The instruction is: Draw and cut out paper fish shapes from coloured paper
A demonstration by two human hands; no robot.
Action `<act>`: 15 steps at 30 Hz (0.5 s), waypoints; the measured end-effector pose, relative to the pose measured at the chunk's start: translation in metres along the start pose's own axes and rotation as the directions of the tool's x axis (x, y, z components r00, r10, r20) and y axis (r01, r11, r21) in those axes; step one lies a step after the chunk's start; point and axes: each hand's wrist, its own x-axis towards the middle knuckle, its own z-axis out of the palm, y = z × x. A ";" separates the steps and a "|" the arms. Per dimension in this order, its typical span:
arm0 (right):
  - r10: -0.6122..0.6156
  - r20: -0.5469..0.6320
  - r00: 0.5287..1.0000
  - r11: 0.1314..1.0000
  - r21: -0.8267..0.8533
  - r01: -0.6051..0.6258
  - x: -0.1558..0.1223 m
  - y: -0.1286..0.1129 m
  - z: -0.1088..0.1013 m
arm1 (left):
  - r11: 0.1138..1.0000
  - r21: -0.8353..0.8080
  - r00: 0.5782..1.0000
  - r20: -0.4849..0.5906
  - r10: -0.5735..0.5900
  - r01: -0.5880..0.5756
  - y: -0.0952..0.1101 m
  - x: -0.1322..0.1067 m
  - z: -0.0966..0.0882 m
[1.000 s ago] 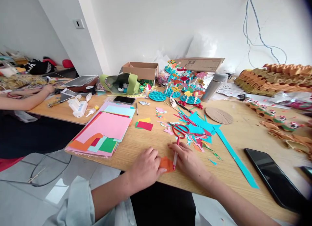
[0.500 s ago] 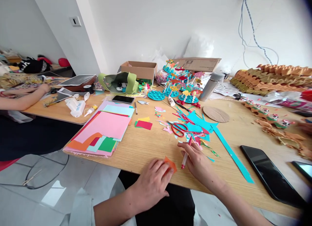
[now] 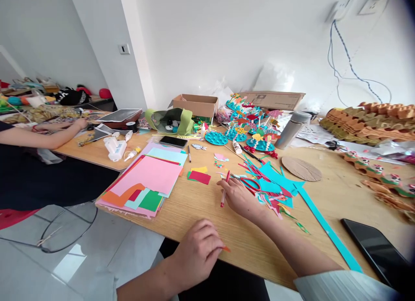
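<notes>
At the table's front edge, my left hand is closed round a piece of orange paper; only its tip shows past the fingers. My right hand is farther forward, over the tabletop, with a red-and-clear pen between its fingers. Just beyond that hand lie red-handled scissors, partly hidden by it. Blue paper scraps and pink and red cuttings lie beside the scissors. Small red, green and yellow paper pieces rest left of the right hand.
Coloured sheets are stacked at left. Behind stand a green bag, a cardboard box, blue decorated bases and a steel flask. A phone and egg trays are at right. Another person's arm is far left.
My right hand has moved forward and left with the pen, toward the scissors. My left hand's fingers now cover more of the orange paper. The view has shifted, so the table appears lower.
</notes>
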 end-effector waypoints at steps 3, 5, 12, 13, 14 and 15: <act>0.038 0.015 0.999 0.997 -0.063 -0.037 0.024 0.007 -0.004 | 0.990 -0.110 0.994 -0.055 -0.097 0.090 -0.009 0.016 -0.019; 0.090 0.014 0.996 0.990 -0.113 -0.088 0.040 0.014 -0.007 | 0.976 -0.172 0.986 -0.076 -0.148 0.134 -0.016 0.029 -0.033; 0.093 0.059 0.994 0.979 -0.188 -0.080 0.073 0.029 -0.004 | 0.835 -0.481 0.883 -0.223 -0.413 0.268 -0.047 0.077 -0.087; 0.074 0.072 0.995 0.982 -0.179 -0.060 0.075 0.029 -0.002 | 0.793 -0.551 0.852 -0.256 -0.457 0.260 -0.052 0.083 -0.092; 0.057 0.082 0.995 0.985 -0.165 -0.043 0.077 0.029 0.000 | 0.745 -0.625 0.821 -0.285 -0.494 0.232 -0.057 0.089 -0.094; 0.043 0.089 0.995 0.989 -0.145 -0.030 0.078 0.028 0.003 | 0.698 -0.688 0.794 -0.304 -0.527 0.200 -0.061 0.095 -0.095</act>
